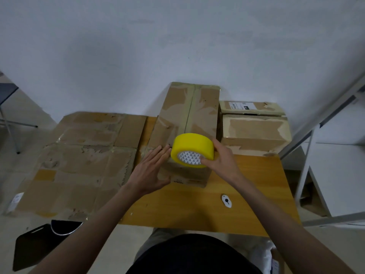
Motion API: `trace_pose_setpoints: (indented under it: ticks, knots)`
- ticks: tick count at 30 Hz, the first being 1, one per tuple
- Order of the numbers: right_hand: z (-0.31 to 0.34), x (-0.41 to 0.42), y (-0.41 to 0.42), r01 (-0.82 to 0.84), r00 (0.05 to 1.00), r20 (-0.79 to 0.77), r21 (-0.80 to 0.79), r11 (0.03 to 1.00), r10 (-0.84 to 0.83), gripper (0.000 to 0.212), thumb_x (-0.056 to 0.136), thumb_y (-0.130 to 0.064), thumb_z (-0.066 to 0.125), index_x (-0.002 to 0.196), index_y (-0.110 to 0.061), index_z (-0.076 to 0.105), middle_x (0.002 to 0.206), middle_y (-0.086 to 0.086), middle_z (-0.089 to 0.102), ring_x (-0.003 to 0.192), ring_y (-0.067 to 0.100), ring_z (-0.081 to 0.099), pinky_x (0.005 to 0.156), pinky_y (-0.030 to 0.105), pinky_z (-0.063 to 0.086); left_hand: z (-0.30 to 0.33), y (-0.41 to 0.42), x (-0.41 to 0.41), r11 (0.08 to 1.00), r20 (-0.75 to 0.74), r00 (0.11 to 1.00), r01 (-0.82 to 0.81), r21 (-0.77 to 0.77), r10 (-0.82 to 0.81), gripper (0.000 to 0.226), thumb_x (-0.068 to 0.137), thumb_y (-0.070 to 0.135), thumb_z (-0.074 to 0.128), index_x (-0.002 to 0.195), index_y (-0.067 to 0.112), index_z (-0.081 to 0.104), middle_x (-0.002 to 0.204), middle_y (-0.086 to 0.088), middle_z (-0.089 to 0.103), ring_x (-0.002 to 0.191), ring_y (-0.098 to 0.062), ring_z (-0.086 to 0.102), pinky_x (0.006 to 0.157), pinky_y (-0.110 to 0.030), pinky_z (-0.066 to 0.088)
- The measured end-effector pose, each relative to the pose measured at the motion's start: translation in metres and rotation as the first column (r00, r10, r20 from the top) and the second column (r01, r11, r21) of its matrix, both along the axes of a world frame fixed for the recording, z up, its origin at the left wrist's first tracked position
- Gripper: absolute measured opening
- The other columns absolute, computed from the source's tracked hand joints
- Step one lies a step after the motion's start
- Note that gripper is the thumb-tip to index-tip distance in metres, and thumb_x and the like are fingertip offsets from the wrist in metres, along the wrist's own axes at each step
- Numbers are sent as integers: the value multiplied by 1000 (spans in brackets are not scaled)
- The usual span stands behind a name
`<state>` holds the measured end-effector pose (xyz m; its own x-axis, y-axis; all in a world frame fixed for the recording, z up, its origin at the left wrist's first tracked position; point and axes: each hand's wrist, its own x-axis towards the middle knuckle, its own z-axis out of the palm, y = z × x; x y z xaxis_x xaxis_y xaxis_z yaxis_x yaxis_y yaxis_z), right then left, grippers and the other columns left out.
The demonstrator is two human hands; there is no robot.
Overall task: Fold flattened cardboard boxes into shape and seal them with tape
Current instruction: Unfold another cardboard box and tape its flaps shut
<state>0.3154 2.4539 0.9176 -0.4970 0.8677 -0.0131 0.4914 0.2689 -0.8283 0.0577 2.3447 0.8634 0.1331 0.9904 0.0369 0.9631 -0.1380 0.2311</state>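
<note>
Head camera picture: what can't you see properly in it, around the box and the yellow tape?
1. Head view: the near top edge of the box is hidden behind the yellow tape roll, so any tape stuck there cannot be seen.
2. The box's left side is covered by the left hand.
3. The right hand hides part of the roll.
4. The print on the box's front is too small to read.
5. The white tool is too small to identify.
</note>
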Motion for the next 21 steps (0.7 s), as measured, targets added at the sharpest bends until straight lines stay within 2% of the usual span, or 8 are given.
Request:
trace_pose_setpoints:
  ticks: [2, 4, 7, 10, 13, 16, 21]
  knots:
    - [7, 0, 1, 13, 998, -62, -51, 999, -17, 61, 82, -20, 77, 136, -18, 49, 118, 5, 60, 107, 23, 59, 82, 42, 54, 0, 1, 0, 1000, -4, 1000, 2, 4, -2, 92, 87, 67, 43, 160, 23, 9, 168, 6, 4, 154, -13, -1, 126, -40, 10]
    - [15, 11, 4, 38, 995, -95, -41, 998, -42, 44, 83, -15, 75, 121, -18, 53, 103, 1, 59, 93, 17, 60, 70, 35, 51, 0, 2, 0, 1000, -3, 1000, -1, 12, 1, 93, 86, 68, 43, 160, 22, 12, 167, 5, 8, 154, -14, 1, 126, -40, 11]
    - [25, 39, 12, 109, 993, -41, 38, 993, -108, 38, 83, -14, 75, 112, -21, 52, 94, 0, 55, 82, 13, 57, 61, 29, 44, 1, 2, 2, 1000, -14, 1000, -3, 13, 4, 94, 84, 68, 41, 160, 22, 12, 167, 5, 8, 154, -15, 2, 126, -41, 11]
    - [33, 56, 14, 69, 996, 42, 109, 992, -74, 38, 81, -13, 76, 108, -23, 51, 87, -6, 52, 73, 6, 53, 55, 24, 37, 2, 3, 8, 1000, -49, 999, 5, 11, -4, 95, 83, 69, 40, 160, 24, 7, 168, 4, 3, 154, -18, 1, 126, -43, 11]
    - [36, 56, 11, 26, 997, 70, 124, 992, -34, 39, 81, -14, 77, 109, -22, 51, 90, -1, 53, 76, 8, 55, 56, 28, 42, 2, 2, 15, 1000, -111, 994, 8, 1, -8, 95, 82, 70, 40, 159, 32, 0, 168, 0, -2, 154, -24, -1, 125, -46, 9]
    - [35, 54, 12, 11, 997, 79, 140, 990, -22, 39, 82, -15, 76, 109, -24, 49, 89, -6, 51, 78, 6, 54, 57, 28, 40, 2, 2, 17, 1000, -146, 989, 5, -8, -6, 96, 81, 73, 39, 158, 38, -5, 168, -3, -2, 154, -29, 0, 125, -46, 6]
    - [35, 49, 15, 12, 996, 86, 154, 988, -25, 39, 82, -19, 76, 109, -26, 48, 96, 2, 55, 81, 10, 53, 61, 29, 44, 5, 3, 19, 1000, -143, 990, 7, 7, -6, 94, 80, 75, 33, 159, 35, 1, 168, -2, -1, 154, -29, 0, 125, -49, 10]
